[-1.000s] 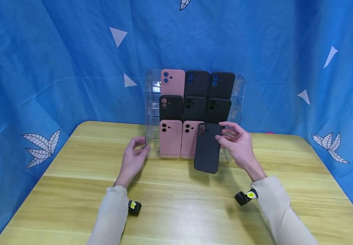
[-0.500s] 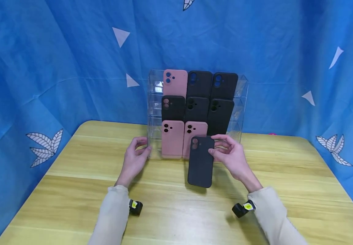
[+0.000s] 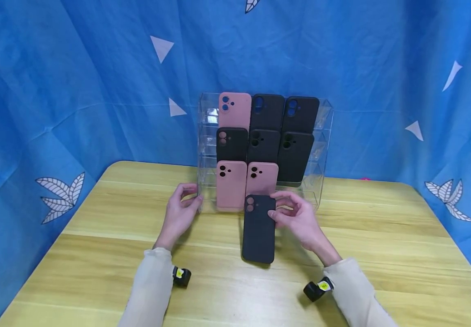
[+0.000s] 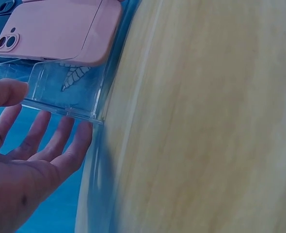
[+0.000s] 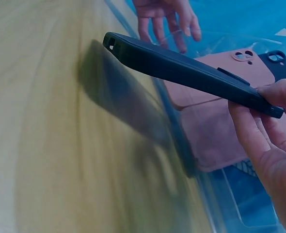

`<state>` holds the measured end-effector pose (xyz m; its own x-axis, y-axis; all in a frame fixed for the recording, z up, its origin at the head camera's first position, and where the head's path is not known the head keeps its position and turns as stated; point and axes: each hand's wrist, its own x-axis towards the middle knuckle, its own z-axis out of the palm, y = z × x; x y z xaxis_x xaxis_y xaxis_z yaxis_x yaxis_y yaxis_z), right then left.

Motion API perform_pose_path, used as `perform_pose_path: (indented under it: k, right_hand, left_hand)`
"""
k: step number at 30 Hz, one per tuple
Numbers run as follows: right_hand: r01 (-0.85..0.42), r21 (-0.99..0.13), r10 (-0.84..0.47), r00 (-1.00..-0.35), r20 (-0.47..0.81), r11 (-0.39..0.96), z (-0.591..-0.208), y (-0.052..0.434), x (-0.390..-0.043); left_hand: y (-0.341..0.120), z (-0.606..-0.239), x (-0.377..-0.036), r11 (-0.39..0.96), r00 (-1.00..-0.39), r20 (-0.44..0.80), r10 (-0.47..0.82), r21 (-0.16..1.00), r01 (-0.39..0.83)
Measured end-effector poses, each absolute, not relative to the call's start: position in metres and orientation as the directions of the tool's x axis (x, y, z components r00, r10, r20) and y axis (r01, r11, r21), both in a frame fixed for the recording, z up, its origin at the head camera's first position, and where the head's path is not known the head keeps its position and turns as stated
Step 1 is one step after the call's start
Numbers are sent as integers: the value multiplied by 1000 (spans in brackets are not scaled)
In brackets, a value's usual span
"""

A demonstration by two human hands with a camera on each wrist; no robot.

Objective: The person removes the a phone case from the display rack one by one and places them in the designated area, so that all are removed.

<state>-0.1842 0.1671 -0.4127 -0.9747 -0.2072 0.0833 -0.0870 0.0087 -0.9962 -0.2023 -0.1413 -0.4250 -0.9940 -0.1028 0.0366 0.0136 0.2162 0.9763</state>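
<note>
My right hand [image 3: 297,218] pinches a black phone case [image 3: 258,229] by its upper right edge and holds it above the wooden table [image 3: 383,254], in front of a clear acrylic display rack [image 3: 323,131]. In the right wrist view the black case [image 5: 182,70] hangs tilted over its shadow, thumb and fingers [image 5: 259,131] at its end. My left hand [image 3: 180,211] holds the rack's left front corner, with the thumb on its clear edge [image 4: 60,104] and the fingers behind it. The rack carries pink cases [image 3: 231,184] and black cases [image 3: 294,156] in three rows.
The bottom right slot of the rack [image 3: 301,195] holds no case. Blue cloth [image 3: 76,91] hangs behind and around the table. Bare wood lies between the rack and the table's near edge. A small pink object [image 3: 364,179] lies behind the rack at the right.
My right hand has drawn the black case down and to the left, away from the rack's bottom right slot and toward me. The left hand has stayed at the rack's corner.
</note>
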Motion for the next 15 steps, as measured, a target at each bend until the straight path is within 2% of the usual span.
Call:
perform_pose_path:
  k: [9, 12, 15]
  right_hand:
    - [-76, -996, -243, -968, 62, 45, -421, 156, -181]
    - [-103, -986, -253, -965, 67, 130, -422, 153, -181]
    - [-181, -946, -264, -958, 109, 267, -422, 150, -181]
  left_hand:
    - [-143, -425, -202, 217, -995, 30, -98, 976, 8]
    - [-143, -425, -202, 223, -995, 30, -92, 975, 9]
    - [-143, -426, -202, 226, -996, 32, -86, 974, 11]
